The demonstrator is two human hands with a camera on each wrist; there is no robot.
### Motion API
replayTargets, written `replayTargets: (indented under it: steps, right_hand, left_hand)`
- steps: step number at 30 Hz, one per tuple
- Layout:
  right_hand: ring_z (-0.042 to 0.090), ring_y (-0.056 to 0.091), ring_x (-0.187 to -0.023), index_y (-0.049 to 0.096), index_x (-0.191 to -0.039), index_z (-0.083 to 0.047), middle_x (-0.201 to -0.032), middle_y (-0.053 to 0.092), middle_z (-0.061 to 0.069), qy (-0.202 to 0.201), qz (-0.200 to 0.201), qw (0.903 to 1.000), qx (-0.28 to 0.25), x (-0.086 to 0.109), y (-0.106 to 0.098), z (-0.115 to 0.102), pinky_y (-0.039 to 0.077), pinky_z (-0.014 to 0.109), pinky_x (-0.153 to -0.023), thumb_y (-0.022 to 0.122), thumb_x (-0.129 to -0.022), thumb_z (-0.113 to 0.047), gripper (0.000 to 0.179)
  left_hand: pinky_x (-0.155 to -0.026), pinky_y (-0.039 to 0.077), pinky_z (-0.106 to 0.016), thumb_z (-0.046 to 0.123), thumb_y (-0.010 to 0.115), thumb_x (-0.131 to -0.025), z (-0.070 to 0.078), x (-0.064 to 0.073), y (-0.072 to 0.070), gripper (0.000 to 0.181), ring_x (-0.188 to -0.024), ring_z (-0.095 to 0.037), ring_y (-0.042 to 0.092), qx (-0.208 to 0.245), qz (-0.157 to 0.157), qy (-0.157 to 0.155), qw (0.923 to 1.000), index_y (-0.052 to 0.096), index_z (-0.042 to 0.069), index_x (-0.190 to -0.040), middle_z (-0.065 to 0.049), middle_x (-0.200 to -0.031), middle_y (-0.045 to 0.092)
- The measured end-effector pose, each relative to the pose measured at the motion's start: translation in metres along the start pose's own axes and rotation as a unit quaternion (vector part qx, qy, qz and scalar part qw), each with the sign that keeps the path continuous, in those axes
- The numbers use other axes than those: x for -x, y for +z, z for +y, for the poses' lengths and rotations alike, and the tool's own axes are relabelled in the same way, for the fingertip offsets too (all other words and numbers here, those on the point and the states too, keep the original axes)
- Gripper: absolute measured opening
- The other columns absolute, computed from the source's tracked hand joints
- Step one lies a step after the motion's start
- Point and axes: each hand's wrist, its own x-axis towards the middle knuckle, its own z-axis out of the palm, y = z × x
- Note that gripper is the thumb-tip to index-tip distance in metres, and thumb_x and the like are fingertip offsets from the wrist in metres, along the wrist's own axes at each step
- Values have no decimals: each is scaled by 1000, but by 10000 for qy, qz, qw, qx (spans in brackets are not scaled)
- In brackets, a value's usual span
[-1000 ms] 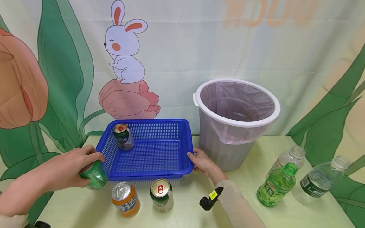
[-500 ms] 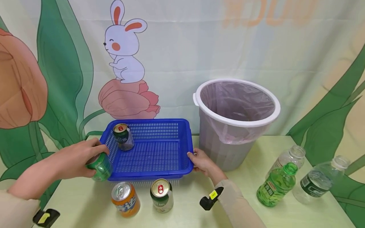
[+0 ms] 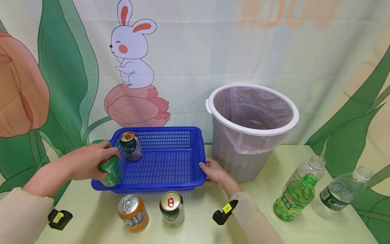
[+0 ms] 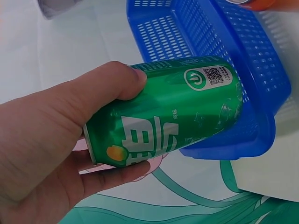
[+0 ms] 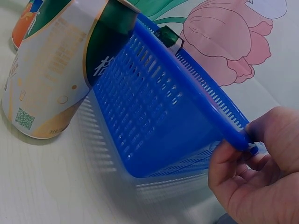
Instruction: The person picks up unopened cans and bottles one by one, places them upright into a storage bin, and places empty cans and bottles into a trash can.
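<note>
My left hand (image 3: 88,161) grips a green soda can (image 4: 168,112) near its top, thumb on one side and fingers on the other. In the head view the can overlaps the left rim of the blue plastic basket (image 3: 164,186). My right hand (image 3: 215,172) pinches the basket's right rim between thumb and curled fingers, as the right wrist view shows up close. Inside the basket, a dark green and silver can (image 3: 131,146) stands at the back left corner. An orange soda can (image 3: 134,217) and a green and cream can (image 3: 172,213) stand upright in front of the basket.
A grey trash bin (image 3: 237,159) with a white rim and a clear liner stands right of the basket. At the right of the table are a green bottle (image 3: 295,198) and two clear ones. A printed cloth (image 3: 189,61) hangs behind.
My left hand has carried the green soda can right and slightly up, from outside the basket to over its left rim. The right hand keeps its hold on the rim.
</note>
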Motion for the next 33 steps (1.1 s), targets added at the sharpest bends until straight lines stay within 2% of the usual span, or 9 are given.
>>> replayTargets:
  steps: [9, 15, 21, 28, 33]
  right_hand:
    - [20, 61, -72, 44, -112, 2, -106, 60, 26, 3, -26, 10000, -40, -2, 0, 1, 49, 26, -54, 43, -98, -18, 25]
    - [18, 60, -69, 45, -112, 2, -106, 60, 27, 26, 0, 10000, -33, -2, 0, 1, 48, 26, -53, 43, -98, -18, 25]
    - [15, 57, -63, 45, -109, 3, -98, 62, 23, -34, 1, 10000, -67, -2, 0, 2, 46, 26, -53, 43, -97, -17, 24]
    - [15, 57, -64, 44, -116, 5, -98, 62, 22, 1, 1, 10000, -80, -3, 0, 2, 46, 24, -51, 43, -97, -18, 30]
    - [15, 58, -64, 44, -116, 6, -96, 62, 21, -31, -15, 9999, -95, -2, 0, 2, 46, 26, -52, 43, -97, -17, 29]
  left_hand:
    - [-54, 38, -24, 14, 80, -66, -2, -14, 0, 48, -70, -13, 44, -11, -45, -42, 10000, 58, 12, -109, -3, -89, 46]
    - [-56, 43, -25, 15, 80, -66, -3, -24, 2, 49, -72, -15, 46, -21, -194, -109, 9997, 58, 13, -111, -3, -90, 47]
    - [-57, 44, -26, 15, 79, -67, -6, -31, 9, 48, -73, -15, 46, -102, -306, -125, 9994, 58, 13, -109, -4, -93, 48]
    - [-59, 47, -29, 16, 79, -68, -8, -37, 17, 48, -74, -16, 47, -93, -383, -177, 9991, 58, 15, -111, -5, -97, 49]
    - [-55, 44, -28, 17, 80, -68, -10, -41, 21, 49, -72, -16, 46, -170, -413, -196, 9988, 57, 16, -112, -3, -93, 47]
